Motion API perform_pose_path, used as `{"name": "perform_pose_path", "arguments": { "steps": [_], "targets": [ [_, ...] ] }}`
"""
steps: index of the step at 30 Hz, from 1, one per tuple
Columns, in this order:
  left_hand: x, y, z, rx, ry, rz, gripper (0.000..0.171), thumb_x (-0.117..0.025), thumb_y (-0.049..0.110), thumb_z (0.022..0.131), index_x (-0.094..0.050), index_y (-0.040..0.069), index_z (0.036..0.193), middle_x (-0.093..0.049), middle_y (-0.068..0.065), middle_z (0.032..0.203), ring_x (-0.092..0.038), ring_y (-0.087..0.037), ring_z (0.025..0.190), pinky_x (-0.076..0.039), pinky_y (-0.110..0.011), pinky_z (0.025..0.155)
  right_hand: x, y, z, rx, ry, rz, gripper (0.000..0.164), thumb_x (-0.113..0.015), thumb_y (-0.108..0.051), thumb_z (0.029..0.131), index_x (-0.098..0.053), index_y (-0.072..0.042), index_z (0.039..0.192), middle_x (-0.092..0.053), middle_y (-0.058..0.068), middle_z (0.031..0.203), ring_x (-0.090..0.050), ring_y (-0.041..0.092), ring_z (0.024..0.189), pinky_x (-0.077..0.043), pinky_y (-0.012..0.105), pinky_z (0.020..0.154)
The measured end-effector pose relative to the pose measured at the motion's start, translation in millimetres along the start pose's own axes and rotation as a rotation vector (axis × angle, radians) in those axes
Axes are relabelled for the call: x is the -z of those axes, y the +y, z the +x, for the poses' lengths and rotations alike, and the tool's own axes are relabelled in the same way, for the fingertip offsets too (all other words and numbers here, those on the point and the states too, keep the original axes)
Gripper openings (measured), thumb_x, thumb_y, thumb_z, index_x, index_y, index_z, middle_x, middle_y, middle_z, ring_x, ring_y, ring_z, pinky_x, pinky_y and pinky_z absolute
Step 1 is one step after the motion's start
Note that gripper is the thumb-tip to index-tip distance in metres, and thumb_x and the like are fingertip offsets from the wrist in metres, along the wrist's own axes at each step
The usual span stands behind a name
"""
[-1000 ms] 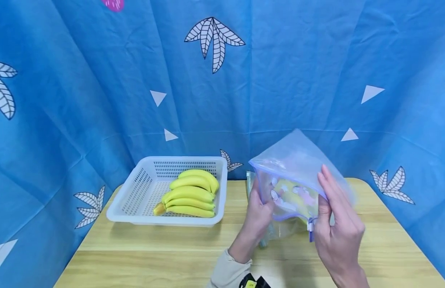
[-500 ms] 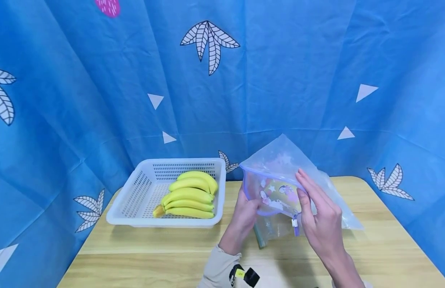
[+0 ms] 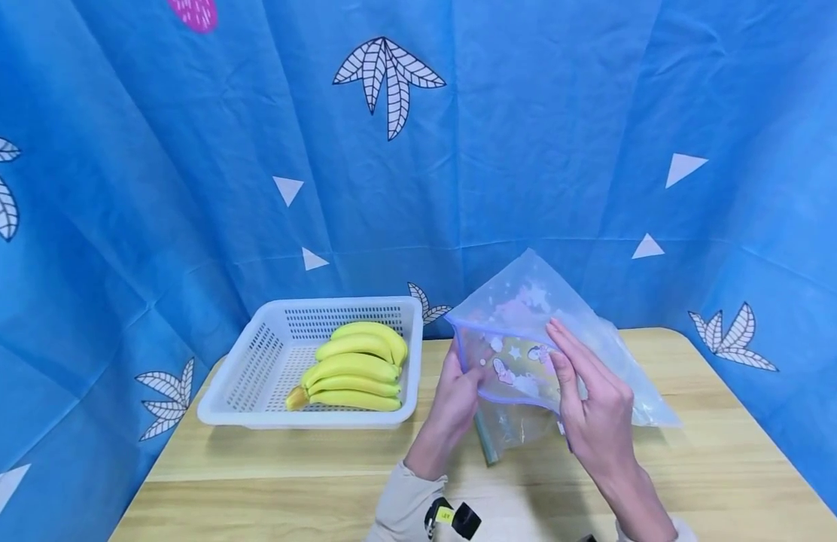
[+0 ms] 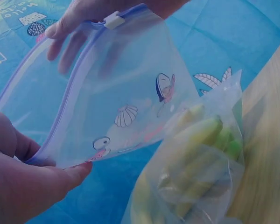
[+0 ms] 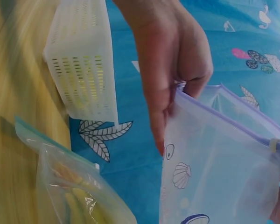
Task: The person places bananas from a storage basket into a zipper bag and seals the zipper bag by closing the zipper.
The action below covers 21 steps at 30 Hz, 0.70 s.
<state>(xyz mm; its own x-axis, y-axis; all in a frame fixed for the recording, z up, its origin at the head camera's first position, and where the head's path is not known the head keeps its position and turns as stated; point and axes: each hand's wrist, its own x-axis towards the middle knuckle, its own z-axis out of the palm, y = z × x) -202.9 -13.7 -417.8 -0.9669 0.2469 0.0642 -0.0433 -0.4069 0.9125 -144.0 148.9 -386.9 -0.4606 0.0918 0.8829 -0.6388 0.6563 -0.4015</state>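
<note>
A translucent zip bag (image 3: 506,331) with a purple rim and printed shells and cartoon figures hangs between both hands, its mouth parted toward the person. My left hand (image 3: 454,399) pinches one end of the rim, thumb and fingers on the film in the left wrist view. My right hand (image 3: 598,406) holds the opposite side of the rim, near the white slider (image 4: 114,19); in the left wrist view its thumb and fingers lie on either side of the film. Behind and below lies a second clear bag (image 5: 79,186) with a green edge, holding bananas (image 4: 191,158).
A white slotted basket (image 3: 256,361) with bananas (image 3: 354,369) in it stands on the left of the wooden table (image 3: 290,489). A blue patterned curtain (image 3: 418,188) hangs behind and around the table's back and sides.
Both hands have shifted a little left with the purple-rimmed bag, and the right hand has come lower over its side. More of the bag on the table shows at right. The basket stays put.
</note>
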Motion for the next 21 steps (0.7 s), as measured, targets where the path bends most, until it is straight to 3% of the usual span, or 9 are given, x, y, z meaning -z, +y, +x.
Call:
{"name": "perform_pose_path", "arguments": {
  "steps": [5,9,13,16,19,21],
  "targets": [
    [7.3,1.3,-1.2,0.008,-0.016,0.019,0.074,-0.049,-0.007,0.098,-0.025,0.019,0.163,-0.040,-0.014,0.158,-0.044,-0.034,0.142,-0.030,-0.049,0.120,-4.7,1.9,-1.9,0.029,0.051,0.019,0.028,-0.066,-0.004,0.099,-0.071,0.002,0.125,-0.070,0.018,0.125,-0.066,0.024,0.120,-0.046,0.023,0.105],
    [12.6,6.9,-4.3,0.015,-0.035,0.149,0.072,-0.057,0.004,0.100,-0.024,0.018,0.163,-0.040,-0.011,0.160,-0.047,-0.030,0.141,-0.031,-0.047,0.120,-9.2,4.9,-0.9,0.040,0.090,0.012,0.026,-0.066,-0.005,0.099,-0.072,0.003,0.124,-0.072,0.018,0.121,-0.067,0.022,0.118,-0.047,0.021,0.103],
    [22.7,14.8,-7.7,-0.005,-0.065,0.301,0.071,-0.057,0.013,0.103,-0.020,0.005,0.163,-0.035,-0.019,0.162,-0.040,-0.034,0.145,-0.032,-0.046,0.119,-11.4,8.0,0.9,0.032,0.139,-0.002,0.025,-0.067,-0.006,0.099,-0.073,0.002,0.122,-0.073,0.017,0.118,-0.067,0.018,0.116,-0.048,0.020,0.102],
    [38.4,21.8,-8.8,-0.086,-0.110,0.418,0.063,-0.057,0.013,0.104,-0.030,-0.003,0.157,-0.040,-0.025,0.157,-0.041,-0.040,0.143,-0.038,-0.046,0.116,-12.3,9.8,2.3,0.017,0.154,-0.006,0.025,-0.067,-0.005,0.098,-0.074,0.002,0.121,-0.073,0.016,0.117,-0.068,0.019,0.116,-0.048,0.020,0.102],
    [61.2,31.7,-11.8,-0.167,-0.150,0.535,0.052,-0.058,0.011,0.104,-0.042,-0.002,0.152,-0.048,-0.023,0.151,-0.046,-0.041,0.139,-0.041,-0.047,0.113,-13.6,11.2,4.8,-0.006,0.150,-0.003,0.025,-0.067,-0.003,0.098,-0.074,0.001,0.122,-0.073,0.016,0.118,-0.068,0.022,0.115,-0.048,0.022,0.103],
    [79.6,40.6,-16.1,-0.208,-0.125,0.667,0.046,-0.058,0.011,0.104,-0.050,0.001,0.148,-0.052,-0.019,0.149,-0.049,-0.041,0.137,-0.042,-0.050,0.112,-14.7,11.8,6.7,-0.022,0.144,-0.003,0.026,-0.067,-0.003,0.098,-0.074,0.000,0.122,-0.073,0.015,0.119,-0.068,0.025,0.115,-0.048,0.023,0.103]
  ]
}}
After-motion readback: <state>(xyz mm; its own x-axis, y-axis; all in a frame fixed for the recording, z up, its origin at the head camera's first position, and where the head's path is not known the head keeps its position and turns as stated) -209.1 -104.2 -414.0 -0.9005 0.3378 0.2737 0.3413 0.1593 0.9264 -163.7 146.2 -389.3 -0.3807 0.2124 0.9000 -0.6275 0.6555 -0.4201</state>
